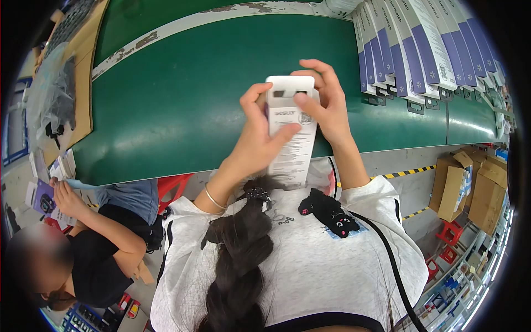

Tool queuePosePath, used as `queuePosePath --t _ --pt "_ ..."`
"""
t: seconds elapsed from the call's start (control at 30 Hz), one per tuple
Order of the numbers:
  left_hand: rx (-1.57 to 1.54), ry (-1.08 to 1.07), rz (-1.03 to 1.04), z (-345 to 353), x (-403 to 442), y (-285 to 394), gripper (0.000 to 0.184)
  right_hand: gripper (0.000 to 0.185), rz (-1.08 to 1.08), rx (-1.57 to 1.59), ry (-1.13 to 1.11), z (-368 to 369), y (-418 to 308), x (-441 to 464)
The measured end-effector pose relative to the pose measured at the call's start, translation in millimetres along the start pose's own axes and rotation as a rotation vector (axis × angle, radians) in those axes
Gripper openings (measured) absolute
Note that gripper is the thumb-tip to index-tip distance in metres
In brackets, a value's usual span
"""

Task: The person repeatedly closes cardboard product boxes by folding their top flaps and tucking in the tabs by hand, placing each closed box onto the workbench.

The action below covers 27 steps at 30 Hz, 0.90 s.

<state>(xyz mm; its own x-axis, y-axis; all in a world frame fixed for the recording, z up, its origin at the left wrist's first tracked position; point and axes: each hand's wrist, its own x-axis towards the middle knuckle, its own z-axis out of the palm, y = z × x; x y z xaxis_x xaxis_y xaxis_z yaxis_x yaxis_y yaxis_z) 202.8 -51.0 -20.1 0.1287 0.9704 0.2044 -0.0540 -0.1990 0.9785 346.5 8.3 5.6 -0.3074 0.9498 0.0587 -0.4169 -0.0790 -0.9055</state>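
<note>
Between my hands, at the table's front edge, is a long white smartwatch box point(291, 150) with small print and a square code on the side facing up. Its hang tab with a dark cut-out points away from me. My left hand point(259, 130) grips the box from the left, thumb lying across the printed side. My right hand point(327, 105) holds the tab end, its thumb pressed near the cut-out and its fingers behind the edge. The lower end of the box reaches toward my shirt.
Several white and purple smartwatch boxes point(409, 50) stand in a row on the green table point(182, 99) at the right. Left are a cardboard sheet point(88, 72) and plastic bags point(52, 99). A co-worker point(105, 243) holds a box at lower left. Cartons point(451, 188) stand on the floor at right.
</note>
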Motion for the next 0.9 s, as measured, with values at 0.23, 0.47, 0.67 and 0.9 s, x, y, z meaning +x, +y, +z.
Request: queuePosePath --t 0.23,0.47,0.67,0.9 --pt "-0.066 0.001 -0.151 11 6 15 0.079 0.008 0.202 -0.396 -0.080 -11 -21 13" --pt "-0.126 0.099 -0.015 14 -3 -1 0.062 0.021 0.079 -0.345 -0.039 -10 -10 7" --pt "-0.259 0.047 -0.161 4 1 15 0.056 0.032 -0.128 -0.110 -0.131 -27 9 -6" --pt "-0.331 0.086 -0.219 -1 3 22 0.046 0.022 -0.178 -0.274 -0.134 -25 11 -8"
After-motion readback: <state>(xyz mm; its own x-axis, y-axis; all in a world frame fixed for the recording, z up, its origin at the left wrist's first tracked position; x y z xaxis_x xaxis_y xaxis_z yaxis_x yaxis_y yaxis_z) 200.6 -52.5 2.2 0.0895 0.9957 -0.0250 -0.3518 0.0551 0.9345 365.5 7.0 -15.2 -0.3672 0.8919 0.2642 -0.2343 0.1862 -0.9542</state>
